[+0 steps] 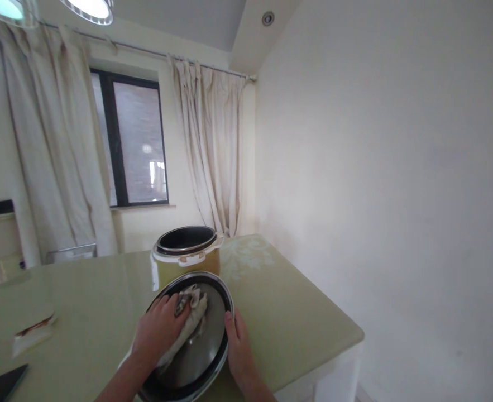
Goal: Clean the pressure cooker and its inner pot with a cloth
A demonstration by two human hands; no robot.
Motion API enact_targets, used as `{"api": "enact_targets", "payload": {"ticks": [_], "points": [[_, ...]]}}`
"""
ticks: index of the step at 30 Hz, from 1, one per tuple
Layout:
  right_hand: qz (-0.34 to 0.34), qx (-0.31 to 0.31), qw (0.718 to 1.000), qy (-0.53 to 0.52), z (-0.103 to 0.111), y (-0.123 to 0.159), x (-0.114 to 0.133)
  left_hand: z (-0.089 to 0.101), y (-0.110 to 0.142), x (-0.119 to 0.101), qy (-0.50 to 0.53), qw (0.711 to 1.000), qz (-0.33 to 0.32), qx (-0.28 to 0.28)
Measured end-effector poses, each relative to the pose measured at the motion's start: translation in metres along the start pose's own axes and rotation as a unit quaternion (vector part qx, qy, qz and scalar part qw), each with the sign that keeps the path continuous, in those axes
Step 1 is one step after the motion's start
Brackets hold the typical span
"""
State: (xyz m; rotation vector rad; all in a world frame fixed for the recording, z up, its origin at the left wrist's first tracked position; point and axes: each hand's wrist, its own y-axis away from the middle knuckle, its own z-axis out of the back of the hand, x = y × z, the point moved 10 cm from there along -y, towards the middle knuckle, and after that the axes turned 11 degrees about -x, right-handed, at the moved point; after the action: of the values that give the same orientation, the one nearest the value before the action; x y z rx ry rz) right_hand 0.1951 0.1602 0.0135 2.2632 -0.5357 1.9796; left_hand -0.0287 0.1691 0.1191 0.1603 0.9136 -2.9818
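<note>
A round pressure cooker lid [210, 340] is tilted up at the table's near side, its metallic inner face and dark sealing ring toward me. My right hand [241, 346] grips the lid's right rim, thumb over the edge. My left hand [162, 324] is closed on a crumpled pale cloth [196, 312] with dark patterned patches, pressed against the lid's inner face. Just behind the lid stands the electric pressure cooker [166, 267], gold-coloured with a white rim and its dark inner pot [187, 239] showing uncovered. The lid hides its lower front.
The pale green table [296, 312] has a rounded right corner near a white wall. A small white and brown packet [34, 332] lies at the left. A dark flat object [3, 384] is at the lower left edge. Curtains [213, 139] flank a window behind.
</note>
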Motion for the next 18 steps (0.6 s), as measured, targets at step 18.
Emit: {"api": "enact_targets", "payload": {"ticks": [18], "points": [[0.016, 0.022, 1.000, -0.005, 0.003, 0.004, 0.018, 0.007, -0.017, -0.074, 0.036, 0.983, -0.102, -0.147]]}}
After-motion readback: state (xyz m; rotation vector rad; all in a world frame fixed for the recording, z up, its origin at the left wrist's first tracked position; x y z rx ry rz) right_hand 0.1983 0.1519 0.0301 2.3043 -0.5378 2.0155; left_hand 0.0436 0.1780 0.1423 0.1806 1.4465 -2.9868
